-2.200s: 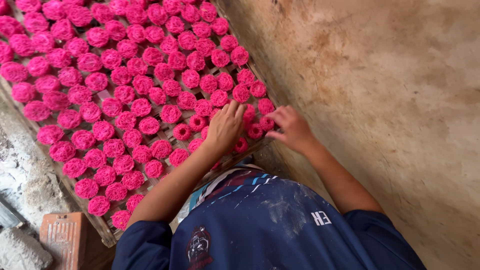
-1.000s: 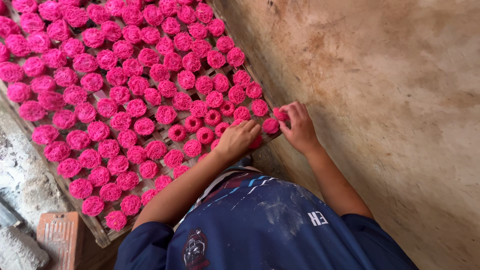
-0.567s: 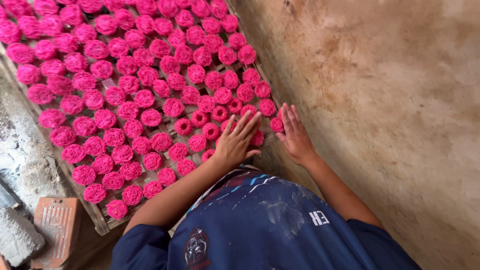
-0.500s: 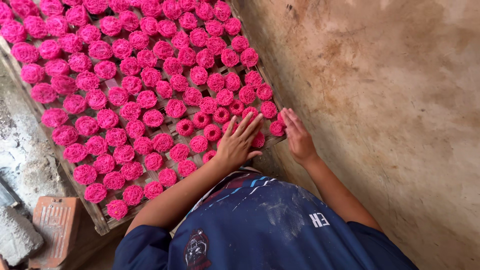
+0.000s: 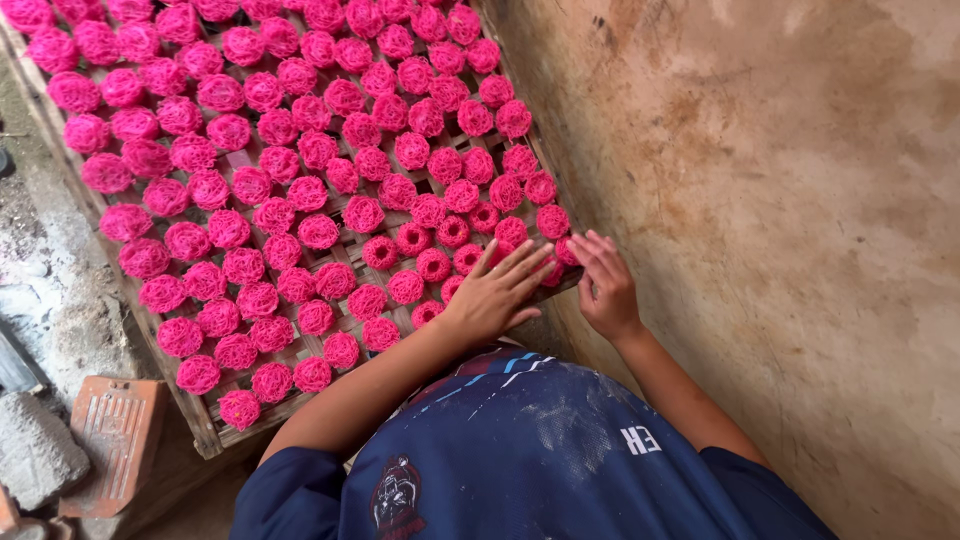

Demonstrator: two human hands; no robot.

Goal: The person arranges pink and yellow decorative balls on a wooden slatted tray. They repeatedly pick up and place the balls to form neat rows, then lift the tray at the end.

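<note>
Ridged clay tile (image 5: 112, 440) lower left, grey stone (image 5: 35, 455) beside it; stained plaster wall (image 5: 800, 200) right.

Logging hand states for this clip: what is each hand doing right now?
Left hand: open, fingers spread flat on the pink coils, gripping nothing.
Right hand: fingertips at the edge coil; grip cannot be told.

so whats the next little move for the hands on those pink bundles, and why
Probably press the last pink bundles snug into the near right corner of the wooden rack. The left hand lies flat, fingers spread, over bundles there, and the right hand reaches in at the rack's edge by the wall. The rest of the rack already looks evenly filled.
</note>
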